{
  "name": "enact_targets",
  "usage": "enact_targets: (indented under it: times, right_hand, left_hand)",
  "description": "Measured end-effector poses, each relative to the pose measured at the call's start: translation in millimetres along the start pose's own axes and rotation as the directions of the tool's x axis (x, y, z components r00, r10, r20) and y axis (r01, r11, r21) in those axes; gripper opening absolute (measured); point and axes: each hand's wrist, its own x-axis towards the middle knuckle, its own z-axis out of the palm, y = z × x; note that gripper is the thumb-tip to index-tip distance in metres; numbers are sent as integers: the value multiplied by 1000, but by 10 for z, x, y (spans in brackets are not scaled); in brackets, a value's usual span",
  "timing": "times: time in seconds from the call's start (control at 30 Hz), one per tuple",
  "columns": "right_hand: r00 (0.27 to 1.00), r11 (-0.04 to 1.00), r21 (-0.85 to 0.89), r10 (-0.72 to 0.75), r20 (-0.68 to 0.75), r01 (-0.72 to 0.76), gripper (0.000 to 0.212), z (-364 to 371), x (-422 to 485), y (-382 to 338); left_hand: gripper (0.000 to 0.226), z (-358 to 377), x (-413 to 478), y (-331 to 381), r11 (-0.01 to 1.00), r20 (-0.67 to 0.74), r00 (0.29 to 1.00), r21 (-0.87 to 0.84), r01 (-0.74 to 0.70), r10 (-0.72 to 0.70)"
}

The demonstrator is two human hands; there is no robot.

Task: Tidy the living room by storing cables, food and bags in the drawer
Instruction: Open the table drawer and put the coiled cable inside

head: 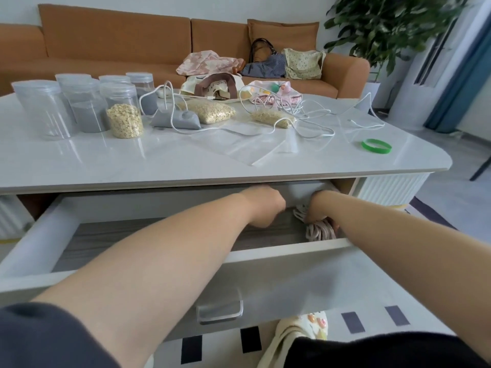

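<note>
Head view, open drawer — coiled cables inside, right grip clutching them, left grip state unclear

A white coffee table fills mid-frame. Lidded clear jars stand at upper left, one holding oats. At centre lie a grey pouch, two bags of oats, flat plastic bags and tangled white cables. Cloth bags line the far edge, with a green band at right. The open drawer below holds a coiled cable.
</note>
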Motion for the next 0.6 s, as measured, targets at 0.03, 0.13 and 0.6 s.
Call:
enact_targets:
  times: [0.03,0.13,0.6]
  right_hand:
    - [1000,998,-59,4,-16,-5,38,14,66,36]
    - [999,996,-89,9,-38,-12,35,39,189,106]
    - [998,996,-77,42,44,-38,50,251,137,154]
  left_hand:
    - [22,45,52,-5,1000,18,1000,11,-10,10]
    - [21,168,127,1,999,54,999,-33,5,-3]
    - [34,386,58,355,812,251,964,-544,212,-84]
